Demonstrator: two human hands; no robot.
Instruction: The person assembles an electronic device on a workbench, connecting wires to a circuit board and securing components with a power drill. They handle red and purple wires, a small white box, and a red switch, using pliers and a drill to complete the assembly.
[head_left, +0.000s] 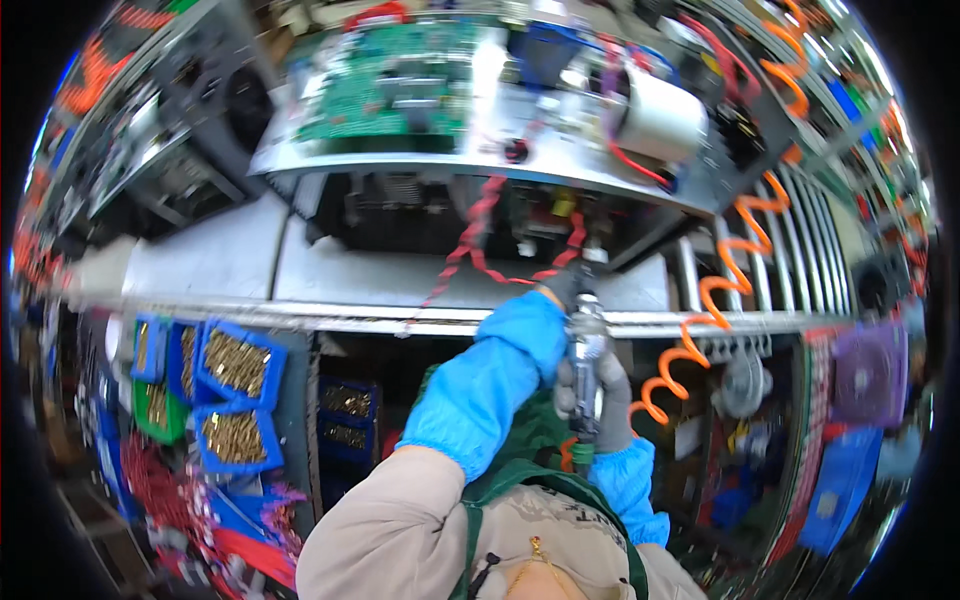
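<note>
A silver and black air screwdriver [587,335] points away from me, its tip at the front of a metal chassis [400,160]. My right hand [613,395], in a grey glove, is wrapped round its body. Close beside the tool's nose is my left hand [567,287], gloved dark; its fingers look closed, but blur and the tool hide what they hold. Twisted red and black wires [475,235] hang from the chassis near that hand. On top of the chassis lie a green circuit board [385,95] and a white cylinder [660,115].
An orange coiled hose [715,290] hangs at the right, over a metal roller conveyor [790,240]. Blue bins [275,370] with brass-coloured small parts stand at the left, below the bench edge [350,318]. Another chassis [170,150] sits at the far left.
</note>
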